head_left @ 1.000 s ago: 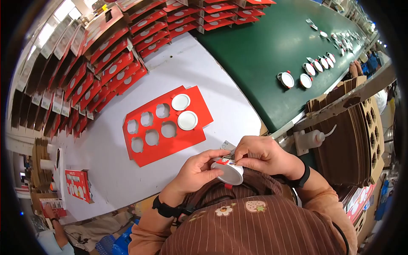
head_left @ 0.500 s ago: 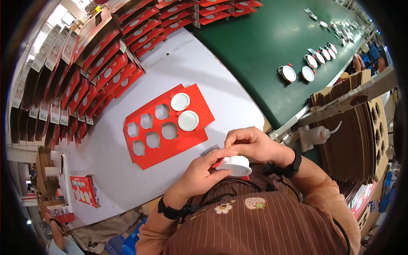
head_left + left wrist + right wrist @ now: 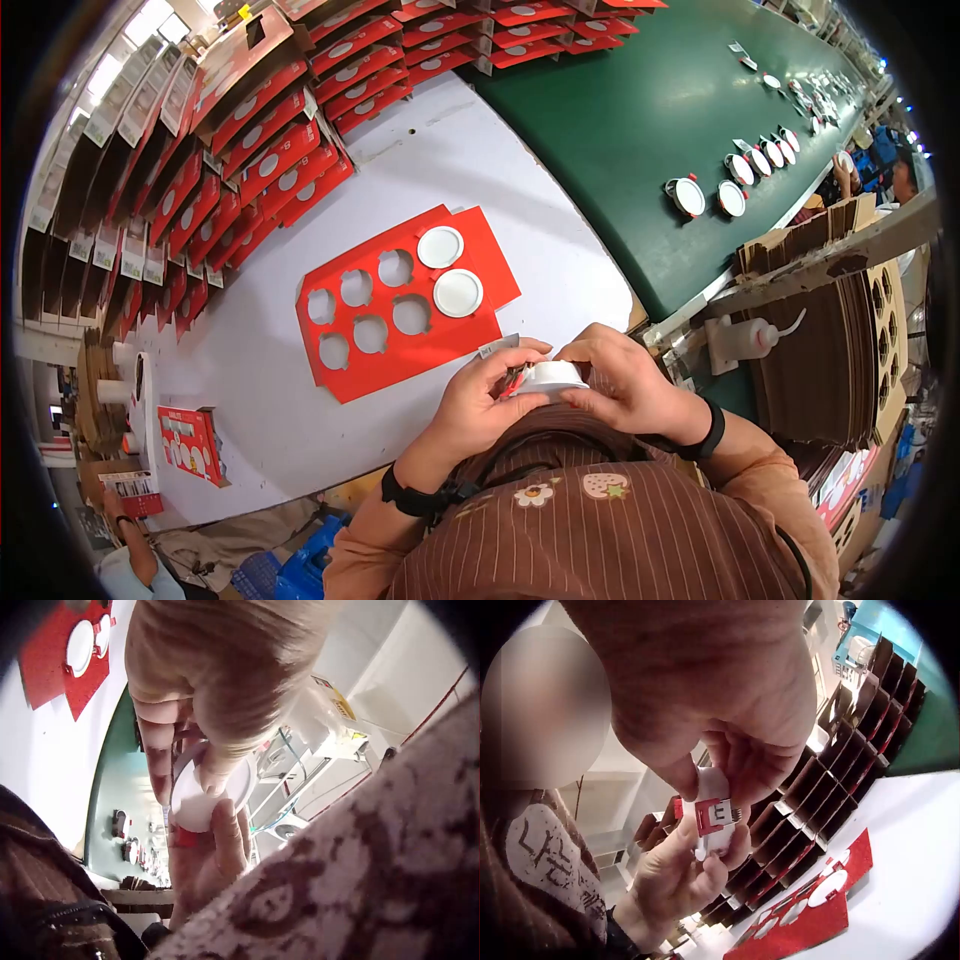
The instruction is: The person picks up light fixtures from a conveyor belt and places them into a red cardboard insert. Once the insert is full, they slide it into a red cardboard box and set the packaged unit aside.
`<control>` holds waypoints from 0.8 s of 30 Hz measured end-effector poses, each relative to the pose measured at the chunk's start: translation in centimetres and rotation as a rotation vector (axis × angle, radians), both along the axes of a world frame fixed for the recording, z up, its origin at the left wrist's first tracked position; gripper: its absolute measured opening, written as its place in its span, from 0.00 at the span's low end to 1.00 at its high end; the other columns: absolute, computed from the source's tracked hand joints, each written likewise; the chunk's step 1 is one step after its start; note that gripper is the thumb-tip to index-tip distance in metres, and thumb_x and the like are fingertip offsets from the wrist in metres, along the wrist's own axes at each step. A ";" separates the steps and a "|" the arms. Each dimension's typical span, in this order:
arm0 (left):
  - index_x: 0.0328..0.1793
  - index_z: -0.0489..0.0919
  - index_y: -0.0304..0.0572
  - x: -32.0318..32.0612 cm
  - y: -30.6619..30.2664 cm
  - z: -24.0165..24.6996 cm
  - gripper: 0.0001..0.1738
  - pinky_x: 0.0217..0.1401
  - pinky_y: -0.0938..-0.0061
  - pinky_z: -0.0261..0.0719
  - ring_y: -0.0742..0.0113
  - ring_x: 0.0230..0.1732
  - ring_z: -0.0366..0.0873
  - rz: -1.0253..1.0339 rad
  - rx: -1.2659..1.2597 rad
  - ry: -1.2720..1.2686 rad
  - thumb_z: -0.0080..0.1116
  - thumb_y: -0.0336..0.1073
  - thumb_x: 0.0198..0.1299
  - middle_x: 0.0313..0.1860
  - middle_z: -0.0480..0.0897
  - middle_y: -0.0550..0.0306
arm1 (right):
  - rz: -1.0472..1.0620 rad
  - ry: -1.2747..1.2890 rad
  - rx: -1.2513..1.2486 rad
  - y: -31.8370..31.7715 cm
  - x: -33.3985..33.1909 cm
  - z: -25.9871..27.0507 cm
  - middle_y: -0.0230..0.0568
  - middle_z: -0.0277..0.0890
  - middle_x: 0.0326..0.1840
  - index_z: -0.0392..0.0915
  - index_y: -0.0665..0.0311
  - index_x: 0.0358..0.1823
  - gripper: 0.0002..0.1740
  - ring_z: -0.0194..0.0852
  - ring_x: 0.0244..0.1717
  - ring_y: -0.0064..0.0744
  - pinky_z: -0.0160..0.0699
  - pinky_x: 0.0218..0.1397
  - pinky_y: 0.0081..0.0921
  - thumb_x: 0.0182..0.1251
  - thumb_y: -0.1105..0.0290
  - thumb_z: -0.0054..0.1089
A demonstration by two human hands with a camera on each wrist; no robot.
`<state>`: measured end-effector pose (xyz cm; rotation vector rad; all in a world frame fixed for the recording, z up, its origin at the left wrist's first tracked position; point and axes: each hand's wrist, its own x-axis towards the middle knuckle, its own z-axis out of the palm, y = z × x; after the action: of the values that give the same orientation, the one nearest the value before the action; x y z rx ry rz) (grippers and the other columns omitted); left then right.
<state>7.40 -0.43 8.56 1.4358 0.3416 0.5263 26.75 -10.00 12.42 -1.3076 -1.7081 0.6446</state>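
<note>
Both hands are on one white downlight [image 3: 548,378], held at chest height over the near bench [image 3: 500,150] edge. The left hand [image 3: 470,400] grips it from the side with curled fingers, and the right hand [image 3: 625,385] pinches round the rim. A red spring clip [image 3: 714,814] sticks out of the body, and a small printed slip [image 3: 497,347] sits at the left fingertips. Progress: the red card insert [image 3: 440,340] has eight holes, with two seated lamps [image 3: 440,246] at its right end and six holes empty. By my read this is the third unit, not yet over the card. More lamps [image 3: 688,196] wait on the green belt [image 3: 640,110].
</note>
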 end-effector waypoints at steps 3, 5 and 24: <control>0.59 0.72 0.38 -0.1 0.5 -1.0 0.26 0.60 0.72 0.73 0.65 0.58 0.74 0.031 0.052 0.028 0.66 0.22 0.54 0.62 0.72 0.49 | 0.019 0.010 -0.063 0.4 -0.2 -0.6 0.42 0.70 0.33 0.74 0.66 0.46 0.18 0.72 0.33 0.37 0.73 0.37 0.29 0.54 0.76 0.68; 0.63 0.70 0.39 -0.3 0.8 -1.2 0.29 0.59 0.74 0.73 0.66 0.59 0.73 0.076 0.115 0.056 0.66 0.24 0.54 0.64 0.70 0.50 | -0.015 0.095 -0.172 0.9 0.0 -1.8 0.41 0.70 0.34 0.74 0.67 0.49 0.17 0.73 0.34 0.33 0.74 0.39 0.28 0.58 0.76 0.66; 0.74 0.59 0.36 -1.3 3.8 -2.1 0.32 0.73 0.65 0.59 0.61 0.73 0.60 0.029 0.284 0.068 0.52 0.42 0.69 0.72 0.64 0.49 | -0.071 0.705 -0.596 2.3 0.3 -2.5 0.37 0.78 0.45 0.73 0.73 0.54 0.16 0.75 0.45 0.22 0.76 0.50 0.22 0.67 0.73 0.60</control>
<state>6.14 3.35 6.49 1.7283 0.3517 0.5669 27.06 -7.69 9.95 -1.2922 -0.9125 1.4454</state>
